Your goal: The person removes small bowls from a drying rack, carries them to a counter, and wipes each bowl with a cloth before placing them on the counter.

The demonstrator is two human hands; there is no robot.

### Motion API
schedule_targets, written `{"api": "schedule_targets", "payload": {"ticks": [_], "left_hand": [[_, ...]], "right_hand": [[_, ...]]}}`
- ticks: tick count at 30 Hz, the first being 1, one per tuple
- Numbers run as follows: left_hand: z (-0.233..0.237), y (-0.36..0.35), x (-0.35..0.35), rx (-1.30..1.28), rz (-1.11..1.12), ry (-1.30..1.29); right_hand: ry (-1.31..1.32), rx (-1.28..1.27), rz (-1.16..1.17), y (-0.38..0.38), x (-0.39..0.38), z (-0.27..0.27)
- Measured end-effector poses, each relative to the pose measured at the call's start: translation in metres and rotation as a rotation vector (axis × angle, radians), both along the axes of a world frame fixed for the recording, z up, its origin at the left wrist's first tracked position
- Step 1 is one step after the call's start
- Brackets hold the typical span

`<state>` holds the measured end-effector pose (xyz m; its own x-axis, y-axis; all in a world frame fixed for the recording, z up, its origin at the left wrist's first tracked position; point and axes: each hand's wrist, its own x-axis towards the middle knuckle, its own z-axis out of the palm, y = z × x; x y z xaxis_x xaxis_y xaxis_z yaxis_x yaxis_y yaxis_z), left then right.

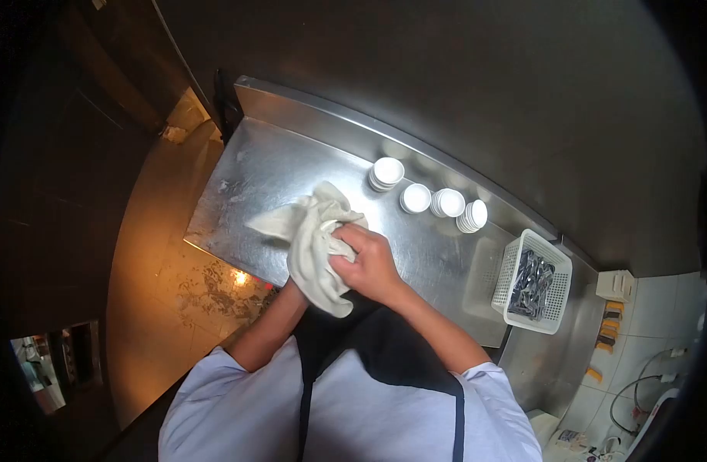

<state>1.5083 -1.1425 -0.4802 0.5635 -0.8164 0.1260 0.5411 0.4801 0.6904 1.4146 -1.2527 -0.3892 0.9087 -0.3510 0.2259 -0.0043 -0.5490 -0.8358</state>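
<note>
A crumpled off-white cloth (316,258) is bunched up in front of my body, above the steel counter (249,165). My right hand (369,266) is closed on it, thumb and fingers pressing into the folds. The cloth drapes over my left hand, so only the left wrist (293,296) shows and its fingers are hidden. A small pale edge shows in the folds by my right fingertips; I cannot make out what it is. Beyond the cloth, stacks of small white dishes (416,199) stand along the back of the counter.
To the right, a white plastic basket (557,296) holds many dark and shiny utensils (532,283), too small to name. A raised steel ledge (330,115) runs along the counter's back. At far right are yellow-and-black items (609,327) and cables (638,379). Tiled floor (165,285) lies left.
</note>
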Motion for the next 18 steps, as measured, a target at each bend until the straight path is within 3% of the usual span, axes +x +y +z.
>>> {"api": "schedule_targets", "payload": {"ticks": [1,4,8,9,13,15,17,18], "left_hand": [[0.019,-0.010,-0.011,0.041,0.130,0.358],[0.022,-0.024,-0.012,0.000,0.154,0.519],[0.026,-0.041,-0.017,0.252,0.506,0.238],[0.043,-0.040,-0.011,0.282,0.517,0.115],[0.014,-0.017,0.024,0.585,0.734,-0.418],[-0.012,-0.018,0.021,0.659,0.787,-0.538],[-0.024,-0.019,0.014,0.653,0.667,-0.308],[-0.034,-0.021,0.011,0.670,0.652,-0.536]], "right_hand": [[-0.100,-0.141,-0.045,0.001,0.004,-0.004],[-0.117,-0.386,-0.128,-0.009,0.013,-0.015],[-0.085,-0.537,-0.263,-0.018,0.017,-0.015],[0.027,-0.492,-0.291,-0.022,0.015,-0.009],[0.024,-0.444,-0.190,-0.051,-0.007,-0.013],[0.005,-0.100,-0.238,-0.045,-0.016,-0.016],[0.014,0.246,-0.294,-0.033,-0.018,-0.015],[0.064,0.257,-0.284,-0.029,-0.016,-0.016]]}}
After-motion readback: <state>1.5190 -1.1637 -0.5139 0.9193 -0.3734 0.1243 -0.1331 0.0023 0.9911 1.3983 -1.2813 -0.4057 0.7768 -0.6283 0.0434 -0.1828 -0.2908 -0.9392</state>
